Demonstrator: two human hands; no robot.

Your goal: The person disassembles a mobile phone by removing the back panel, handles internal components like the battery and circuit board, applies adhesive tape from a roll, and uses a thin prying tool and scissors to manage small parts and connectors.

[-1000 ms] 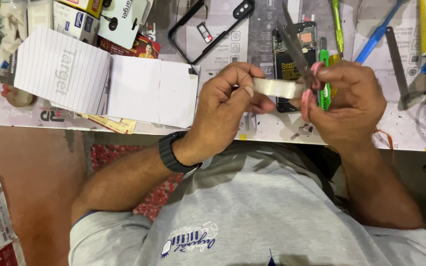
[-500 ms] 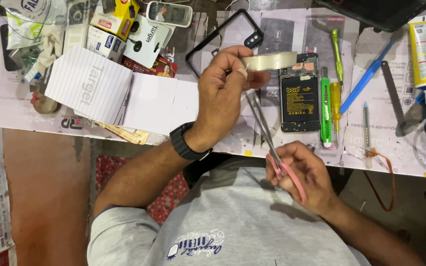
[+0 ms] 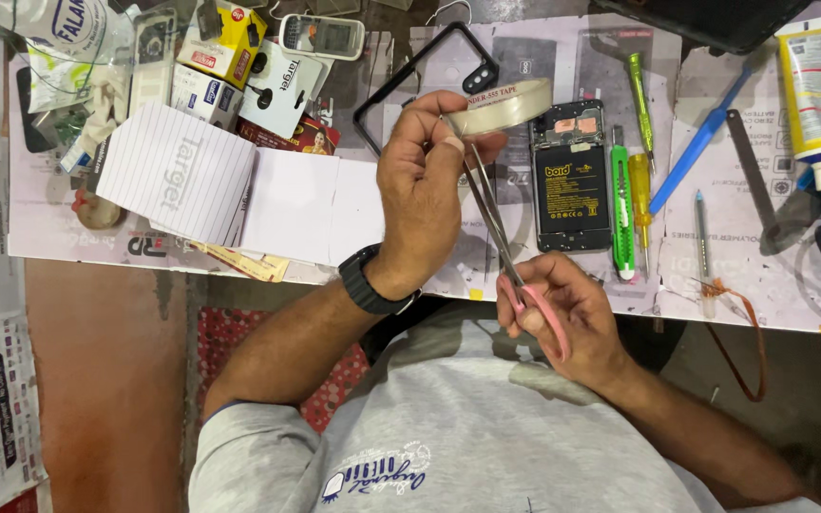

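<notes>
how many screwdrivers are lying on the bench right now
2 that I can tell: a green screwdriver above the yellow screwdriver, both right of the opened phone. More may hide in the clutter.

The left hand (image 3: 422, 195) is raised with fingers pinched; the right hand (image 3: 563, 309) sits lower, fingers curled closed.

We see the scene under even, fairly bright light, soft and without one clear source; shadows are faint, with a weak one under the left hand (image 3: 420, 204) on the pale table (image 3: 762, 294). The floor below the table edge looks dimmer, and the top right corner falls dark. A mild sheen sits on the tape roll (image 3: 501, 106) and the plastic wrapping at the top left. Focus holds across most of the frame; small details at the edges look slightly soft and stretched.
</notes>
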